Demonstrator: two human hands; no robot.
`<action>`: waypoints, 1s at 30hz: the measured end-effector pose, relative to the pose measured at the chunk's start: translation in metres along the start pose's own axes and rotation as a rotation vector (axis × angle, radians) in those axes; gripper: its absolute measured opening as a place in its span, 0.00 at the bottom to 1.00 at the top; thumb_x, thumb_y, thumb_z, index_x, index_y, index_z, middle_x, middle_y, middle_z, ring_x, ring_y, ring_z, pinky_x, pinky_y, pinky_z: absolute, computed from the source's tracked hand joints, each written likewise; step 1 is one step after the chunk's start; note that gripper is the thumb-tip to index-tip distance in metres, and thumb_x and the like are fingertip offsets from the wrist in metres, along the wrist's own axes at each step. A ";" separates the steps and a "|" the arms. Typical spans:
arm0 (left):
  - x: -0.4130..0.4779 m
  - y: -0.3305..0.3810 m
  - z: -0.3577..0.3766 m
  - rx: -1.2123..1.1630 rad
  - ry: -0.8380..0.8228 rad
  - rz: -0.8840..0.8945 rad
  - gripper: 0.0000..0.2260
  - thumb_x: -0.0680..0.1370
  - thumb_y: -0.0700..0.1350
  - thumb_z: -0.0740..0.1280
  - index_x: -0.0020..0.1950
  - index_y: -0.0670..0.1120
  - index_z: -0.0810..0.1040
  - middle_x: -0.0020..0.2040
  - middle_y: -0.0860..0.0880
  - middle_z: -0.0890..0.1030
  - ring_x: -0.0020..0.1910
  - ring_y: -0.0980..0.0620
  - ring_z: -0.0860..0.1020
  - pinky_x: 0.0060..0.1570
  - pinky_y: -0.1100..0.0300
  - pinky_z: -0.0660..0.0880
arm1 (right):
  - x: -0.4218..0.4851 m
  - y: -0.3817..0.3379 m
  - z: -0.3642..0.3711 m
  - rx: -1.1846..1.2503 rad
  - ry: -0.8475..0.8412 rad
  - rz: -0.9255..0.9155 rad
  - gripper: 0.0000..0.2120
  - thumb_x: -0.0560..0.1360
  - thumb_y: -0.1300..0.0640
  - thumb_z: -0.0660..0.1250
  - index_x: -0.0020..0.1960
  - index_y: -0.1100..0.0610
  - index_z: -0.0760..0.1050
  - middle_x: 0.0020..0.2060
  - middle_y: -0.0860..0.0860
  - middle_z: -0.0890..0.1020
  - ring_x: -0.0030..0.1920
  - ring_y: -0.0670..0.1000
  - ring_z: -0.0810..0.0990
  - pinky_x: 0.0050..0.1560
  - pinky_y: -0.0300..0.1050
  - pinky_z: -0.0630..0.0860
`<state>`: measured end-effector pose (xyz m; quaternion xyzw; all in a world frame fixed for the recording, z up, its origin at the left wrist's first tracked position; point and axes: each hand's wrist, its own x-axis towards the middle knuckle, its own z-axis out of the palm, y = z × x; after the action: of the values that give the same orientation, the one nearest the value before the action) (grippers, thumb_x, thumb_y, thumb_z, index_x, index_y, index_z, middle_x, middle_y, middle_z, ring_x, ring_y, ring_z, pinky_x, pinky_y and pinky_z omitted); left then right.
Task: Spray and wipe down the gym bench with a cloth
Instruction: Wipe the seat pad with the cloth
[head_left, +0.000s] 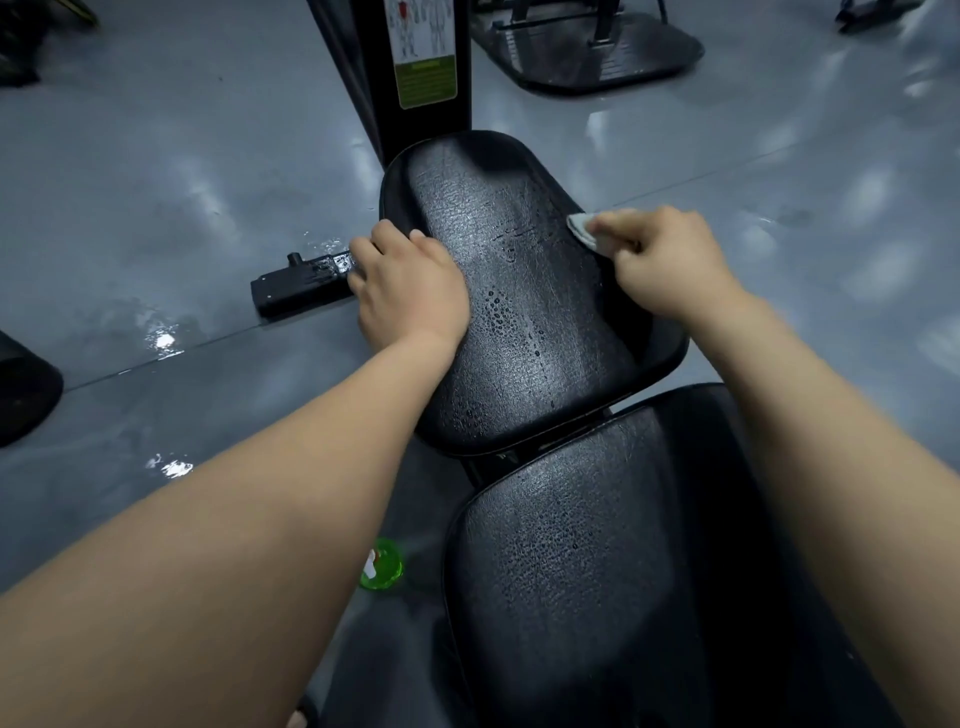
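The black gym bench fills the middle: a seat pad (519, 312) ahead, wet with droplets, and a back pad (587, 597) nearer me. My left hand (405, 291) rests on the seat pad's left edge, fingers curled over the side. My right hand (665, 260) grips a small white cloth (584, 231) against the seat pad's right edge. A green spray bottle (383, 570) stands on the floor left of the back pad, seen from above.
A black machine upright (415, 67) with a label stands beyond the seat. The bench's black foot bar (301, 283) lies on the shiny grey floor at left. A dark platform (587, 47) sits at top right, another dark base (26, 389) at far left.
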<state>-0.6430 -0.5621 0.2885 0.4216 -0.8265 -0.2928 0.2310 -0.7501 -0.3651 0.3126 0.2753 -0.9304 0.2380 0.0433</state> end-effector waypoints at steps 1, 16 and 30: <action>0.000 0.000 0.001 0.002 0.003 0.000 0.18 0.85 0.52 0.53 0.69 0.43 0.70 0.70 0.41 0.69 0.67 0.36 0.69 0.59 0.44 0.71 | -0.006 0.003 -0.001 -0.016 -0.002 -0.003 0.16 0.78 0.60 0.65 0.63 0.49 0.82 0.60 0.50 0.84 0.64 0.54 0.79 0.62 0.39 0.69; -0.002 0.000 0.000 -0.005 0.010 0.010 0.18 0.85 0.51 0.54 0.68 0.43 0.71 0.69 0.41 0.70 0.67 0.36 0.70 0.58 0.44 0.71 | -0.014 0.006 0.013 -0.115 0.085 -0.264 0.10 0.77 0.60 0.65 0.53 0.53 0.83 0.41 0.53 0.81 0.43 0.62 0.78 0.47 0.43 0.61; -0.002 -0.001 0.000 0.000 0.007 0.007 0.18 0.85 0.52 0.53 0.68 0.43 0.70 0.69 0.41 0.70 0.67 0.36 0.70 0.60 0.45 0.71 | 0.029 -0.018 0.030 -0.013 0.135 -0.167 0.15 0.82 0.48 0.61 0.65 0.46 0.80 0.50 0.57 0.78 0.52 0.62 0.76 0.52 0.48 0.71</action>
<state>-0.6413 -0.5612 0.2878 0.4197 -0.8272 -0.2906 0.2350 -0.7630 -0.4066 0.2997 0.3348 -0.9007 0.2458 0.1275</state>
